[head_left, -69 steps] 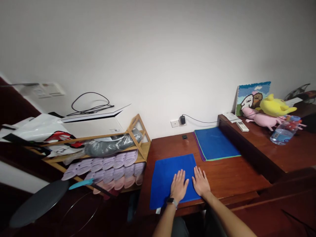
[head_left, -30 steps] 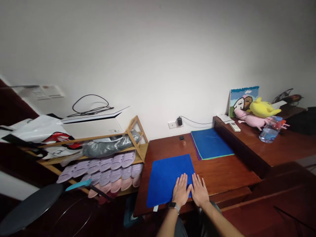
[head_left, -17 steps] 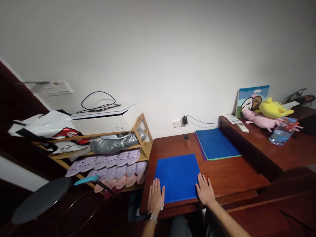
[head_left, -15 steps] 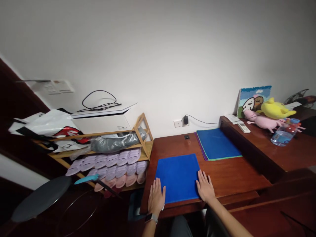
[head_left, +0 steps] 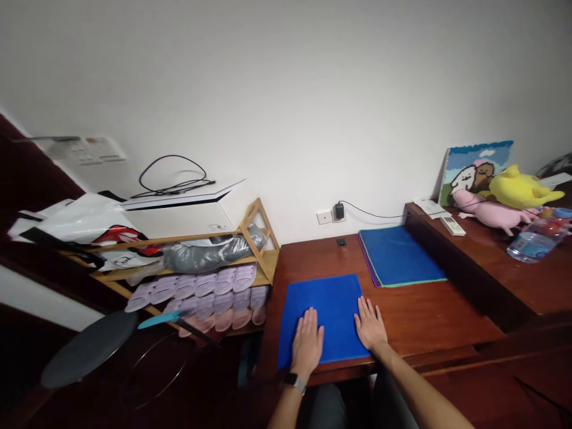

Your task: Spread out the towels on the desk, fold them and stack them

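A blue cloth (head_left: 335, 310) lies spread flat on the brown wooden desk (head_left: 308, 257), close to its front edge. My left hand (head_left: 308, 344) rests palm down on the cloth's left half, fingers stretched out; a watch is on that wrist. At the cloth's right edge, my right hand (head_left: 370, 323) lies flat with its fingers slightly spread, partly on the wood. Farther back on the desk is a stack of cloths (head_left: 400, 256), blue on top, with green and purple edges showing.
On the raised desk part at right are a water bottle (head_left: 534, 238), a pink plush toy (head_left: 494, 214), a yellow plush toy (head_left: 521, 187), a remote (head_left: 452, 226) and a picture (head_left: 474, 170). Left stands a wooden rack (head_left: 268, 265) with slippers. A charger (head_left: 339, 210) is plugged into the wall.
My left hand has moved right, from the cloth's left edge onto the cloth. My right hand stays at the right edge. The view has shifted slightly.
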Motion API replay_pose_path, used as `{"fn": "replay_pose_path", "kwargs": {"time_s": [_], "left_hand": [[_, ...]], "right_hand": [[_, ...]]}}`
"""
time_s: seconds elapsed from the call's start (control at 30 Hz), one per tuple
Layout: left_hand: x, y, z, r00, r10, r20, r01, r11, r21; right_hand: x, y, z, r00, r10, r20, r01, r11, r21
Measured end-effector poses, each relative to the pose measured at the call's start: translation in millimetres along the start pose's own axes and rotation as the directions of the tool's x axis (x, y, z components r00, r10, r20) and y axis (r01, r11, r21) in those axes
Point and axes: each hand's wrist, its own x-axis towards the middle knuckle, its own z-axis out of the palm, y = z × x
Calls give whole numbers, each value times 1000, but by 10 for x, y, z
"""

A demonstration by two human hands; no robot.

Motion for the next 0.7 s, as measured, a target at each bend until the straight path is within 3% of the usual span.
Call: {"fn": "replay_pose_path", "kwargs": {"time_s": [0.07,0.13,0.23,0.33,0.47,0.53,0.6,0.7], "left_hand": [[258,438,46,992,115,54,-111,990,-83],[472,809,129,980,167,109,-150,977,-148],[621,1004,244,970,175,167,-144,972,-184],[567,657,240,975,114,190,-89,987,-136],[365,-262,95,972,-156,176,155,988,23],[279,-628,65,971,-208,118,203,978,53],[227,-818,88,974,-218,58,215,975,54],[202,-842,162,975,-223,5,223,974,38]], "right_hand": [[5,8,7,1000,-2,-1,2,1000,4],[8,18,26,1000,-7,-1,7,1000,0],[8,31,56,1000,-17,4,17,1000,-14],[9,31,63,1000,-7,8,7,1000,-15],[8,17,44,1000,11,8,-11,1000,-16],[0,11,34,999,21,24,-20,999,-28],[-9,7,22,999,23,39,-21,999,-39],[22,-6,-20,998,30,63,-27,999,-42]]}}
